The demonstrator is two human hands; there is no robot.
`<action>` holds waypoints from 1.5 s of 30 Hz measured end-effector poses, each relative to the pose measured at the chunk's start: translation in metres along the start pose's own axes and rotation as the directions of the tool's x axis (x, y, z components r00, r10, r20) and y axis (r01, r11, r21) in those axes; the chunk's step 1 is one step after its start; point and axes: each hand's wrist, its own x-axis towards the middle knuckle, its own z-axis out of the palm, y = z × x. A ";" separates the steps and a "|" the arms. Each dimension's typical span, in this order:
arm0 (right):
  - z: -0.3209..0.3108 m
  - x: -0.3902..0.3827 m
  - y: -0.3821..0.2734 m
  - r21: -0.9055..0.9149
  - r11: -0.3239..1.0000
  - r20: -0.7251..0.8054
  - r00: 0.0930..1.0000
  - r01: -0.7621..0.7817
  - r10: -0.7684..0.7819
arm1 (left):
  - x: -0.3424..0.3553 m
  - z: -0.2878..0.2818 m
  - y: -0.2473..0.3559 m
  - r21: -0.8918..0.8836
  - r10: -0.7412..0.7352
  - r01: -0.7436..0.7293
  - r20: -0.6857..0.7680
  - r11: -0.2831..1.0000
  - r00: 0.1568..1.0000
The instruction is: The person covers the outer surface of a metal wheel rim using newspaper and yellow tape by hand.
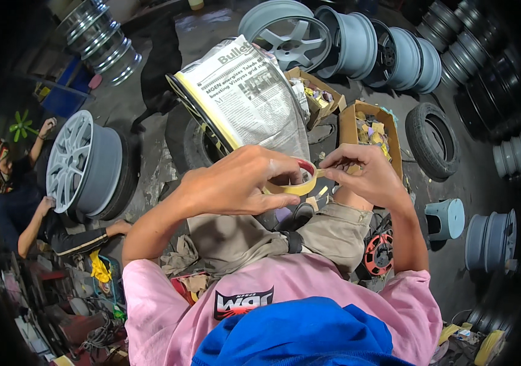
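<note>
My left hand (230,183) holds a roll of yellowish masking tape (306,186), its thumb along the lower side and the other fingers reaching into the ring. To its right, my right hand (367,174) pinches the tape's loose end (321,173) between thumb and fingertips. A short strip spans the gap between the hands. Just beyond them stands a wheel rim (194,111), tilted, its barrel covered with a sheet of newspaper (245,100). Yellow tape runs along the rim's left edge. My left hand hides the lower part of this covered wheel.
Grey wheels (349,46) stand in a row at the back. Cardboard boxes (349,131) of scraps sit beyond my right hand, near a tire (432,140) and a light-blue stool (445,219). At left, another person (13,189) touches a grey wheel (83,165). A dark dog (158,67) stands behind.
</note>
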 end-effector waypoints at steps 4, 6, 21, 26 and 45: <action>0.007 0.013 -0.025 -0.144 0.988 0.062 0.996 -0.049 0.058 | -0.004 0.003 0.008 0.006 -0.331 0.331 0.006 0.944 0.944; 0.008 0.020 -0.042 -0.166 0.984 0.076 0.994 -0.066 0.079 | -0.013 0.014 -0.003 0.111 -0.246 0.269 -0.187 0.957 0.951; 0.002 0.038 -0.074 -0.295 0.925 0.332 0.934 0.239 -0.135 | -0.081 0.025 -0.027 -0.045 0.014 0.015 0.579 0.999 0.815; -0.054 0.099 -0.075 -0.401 0.912 -0.062 0.991 0.084 -0.119 | -0.130 -0.016 -0.035 -0.152 -0.275 0.321 0.263 0.935 0.925; 0.099 0.444 -0.048 -0.468 0.871 0.579 0.796 0.150 0.174 | -0.085 -0.108 -0.165 0.450 -0.190 0.687 -0.742 0.570 0.643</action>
